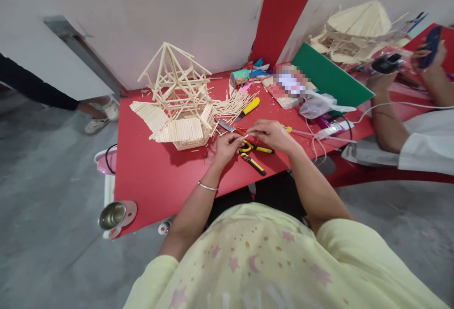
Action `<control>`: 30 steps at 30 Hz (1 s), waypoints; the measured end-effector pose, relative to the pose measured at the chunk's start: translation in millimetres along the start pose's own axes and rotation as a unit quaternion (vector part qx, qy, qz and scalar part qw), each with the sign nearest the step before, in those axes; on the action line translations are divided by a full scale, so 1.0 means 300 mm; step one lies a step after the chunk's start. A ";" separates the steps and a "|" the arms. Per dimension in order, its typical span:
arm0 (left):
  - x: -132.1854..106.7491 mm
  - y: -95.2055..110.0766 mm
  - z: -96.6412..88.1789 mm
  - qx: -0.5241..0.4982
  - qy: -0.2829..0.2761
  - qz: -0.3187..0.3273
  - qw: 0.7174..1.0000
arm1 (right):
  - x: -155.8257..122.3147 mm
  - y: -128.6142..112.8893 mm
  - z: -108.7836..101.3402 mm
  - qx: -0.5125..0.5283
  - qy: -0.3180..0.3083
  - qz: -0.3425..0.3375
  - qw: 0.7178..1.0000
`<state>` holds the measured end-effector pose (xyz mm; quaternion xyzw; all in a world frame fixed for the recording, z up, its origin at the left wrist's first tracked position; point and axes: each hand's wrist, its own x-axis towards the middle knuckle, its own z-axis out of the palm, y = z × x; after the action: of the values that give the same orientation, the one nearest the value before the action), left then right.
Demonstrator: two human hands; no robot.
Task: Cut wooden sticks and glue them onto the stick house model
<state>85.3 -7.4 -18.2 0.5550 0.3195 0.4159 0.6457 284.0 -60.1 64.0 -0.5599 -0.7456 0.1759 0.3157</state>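
Note:
My left hand [227, 148] and my right hand [272, 135] meet over the red table. A short, thin wooden stick [246, 136] lies between their fingertips, both hands pinching it. Right below my hands are a yellow-and-black handled tool [264, 149] and another yellow-and-black handle [253, 163]. A metal blade [226, 125] sticks out beyond my left hand; the rest of that tool is partly hidden. To the left stands a model pavilion [177, 96] of wooden sticks, with an open roof frame and slatted panels on its lower part.
Loose sticks [232, 103] lie in a pile beside a yellow-handled knife [251, 105]. A green board [329, 79] leans at the right, before another stick model [360, 20]. A metal cup [117, 216] stands at the near left corner. A co-worker's hands [431, 56] hold a phone.

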 end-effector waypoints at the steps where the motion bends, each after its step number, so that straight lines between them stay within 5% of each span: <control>1: -0.007 -0.002 0.000 0.012 -0.014 -0.003 1.000 | -0.006 -0.004 0.003 0.017 0.024 0.009 1.000; 7: -0.045 0.005 -0.011 0.034 -0.029 0.012 0.999 | 0.016 -0.017 0.099 0.189 0.117 0.097 0.970; 14: -0.108 0.039 -0.044 0.016 0.023 -0.045 0.999 | 0.037 -0.077 0.237 0.373 0.102 0.170 0.906; 21: -0.188 0.088 -0.051 -0.042 0.081 -0.095 0.991 | 0.043 -0.132 0.262 0.427 0.072 0.150 0.889; 25: -0.207 0.123 -0.052 -0.086 0.142 -0.078 0.983 | 0.026 -0.139 0.251 0.422 0.086 0.125 0.894; 30: -0.220 0.163 -0.061 -0.145 0.240 -0.042 0.959 | -0.025 -0.159 0.238 0.304 0.039 0.106 0.946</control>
<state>30.8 -56.1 23.3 0.3257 0.4245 0.5514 0.6401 203.1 -75.6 38.7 -0.5196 -0.5797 0.4051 0.4795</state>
